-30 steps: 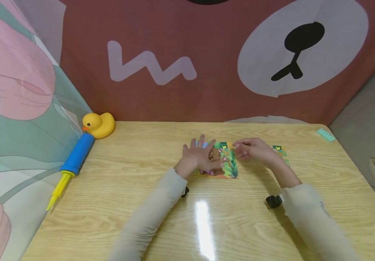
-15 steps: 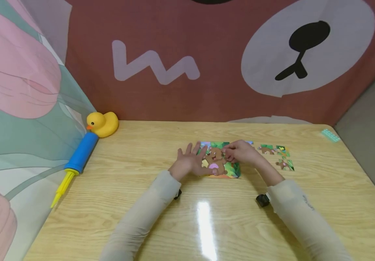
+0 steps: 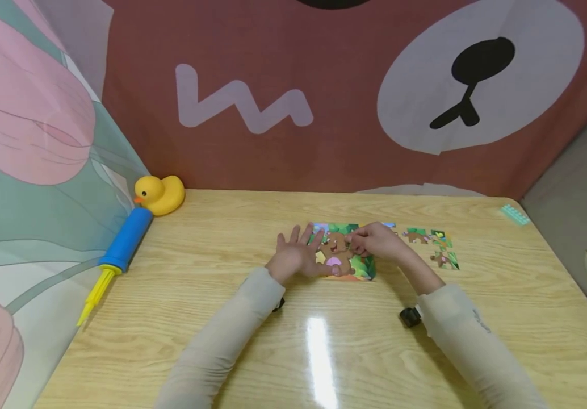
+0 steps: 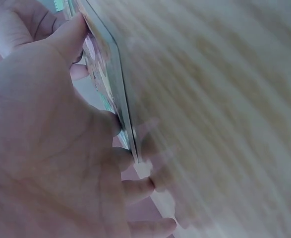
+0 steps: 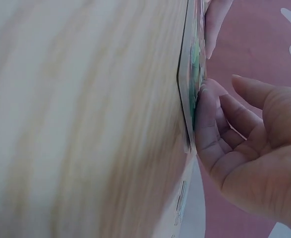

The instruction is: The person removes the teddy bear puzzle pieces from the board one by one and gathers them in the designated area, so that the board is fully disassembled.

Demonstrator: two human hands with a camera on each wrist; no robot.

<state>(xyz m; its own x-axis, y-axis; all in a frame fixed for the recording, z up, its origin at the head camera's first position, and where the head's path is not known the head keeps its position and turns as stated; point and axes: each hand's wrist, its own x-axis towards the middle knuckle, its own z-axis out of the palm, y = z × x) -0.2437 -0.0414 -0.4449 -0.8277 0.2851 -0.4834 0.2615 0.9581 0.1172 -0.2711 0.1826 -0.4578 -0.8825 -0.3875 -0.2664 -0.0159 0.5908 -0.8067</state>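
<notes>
A jigsaw puzzle (image 3: 364,268) with a brown bear on green leaves lies flat in a thin board. Across its left side my left hand (image 3: 296,257) rests with fingers spread, thumb along the near edge; the left wrist view shows the board's edge (image 4: 116,74) beside that thumb. My right hand (image 3: 379,240) is at the upper right of the puzzle, fingers loosely curled. In the right wrist view its fingertips (image 5: 209,88) touch the puzzle surface while the thumb stands apart from them. To the right lie several loose puzzle pieces (image 3: 418,235), one partly hidden behind the right hand.
A yellow rubber duck (image 3: 160,196) and a blue hand pump (image 3: 127,238) with a yellow nozzle are at the table's left edge. A mint-coloured studded block (image 3: 515,215) lies at the far right corner. Printed cloth hangs behind the wooden table (image 3: 212,250).
My right hand has moved left onto the puzzle, bringing the loose pieces into view, then stayed there. My left hand has shifted slightly left, uncovering more of the bear.
</notes>
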